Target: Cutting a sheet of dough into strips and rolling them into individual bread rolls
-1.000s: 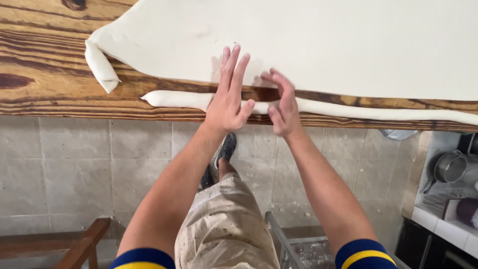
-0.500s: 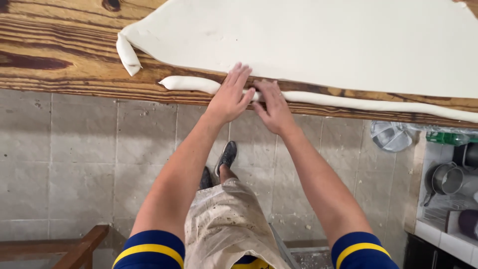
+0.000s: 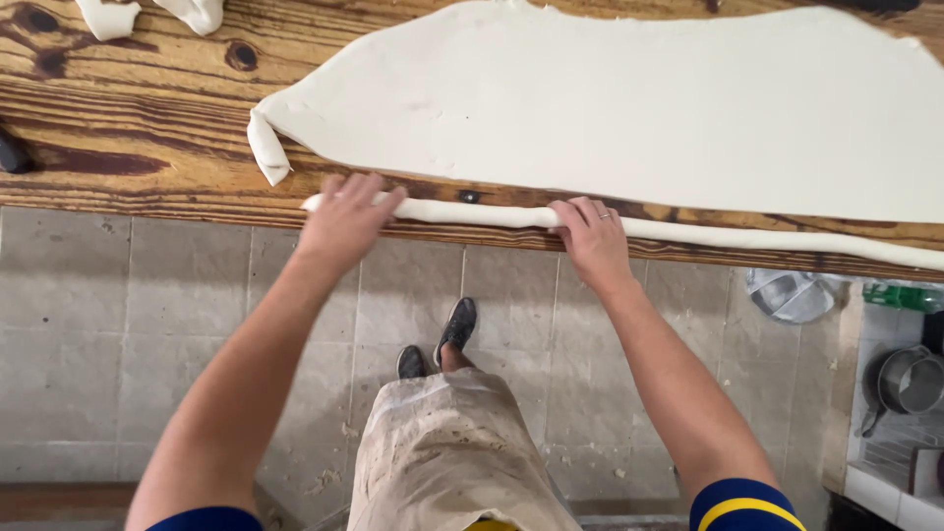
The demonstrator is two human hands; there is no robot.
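A long thin rope of pale dough [image 3: 472, 213] lies along the near edge of a dark wooden table [image 3: 147, 108]. My left hand [image 3: 346, 216] rests flat on the rope near its left end. About a forearm's length to the right, my right hand [image 3: 590, 236] lies palm down on the same rope. Just beyond the rope spreads a wide flat sheet of rolled dough [image 3: 610, 98], its left corner hanging as a small folded flap [image 3: 265, 157].
Scraps of dough [image 3: 147, 15] lie at the table's far left. Below the table edge is a grey tiled floor [image 3: 98, 324]. At the right stand a metal bowl [image 3: 792, 293], a green bottle [image 3: 900, 295] and a steel pot [image 3: 910, 379].
My hands were side by side on the rope and have slid apart along it, the left one to the left, the right one to the right. The view has shifted.
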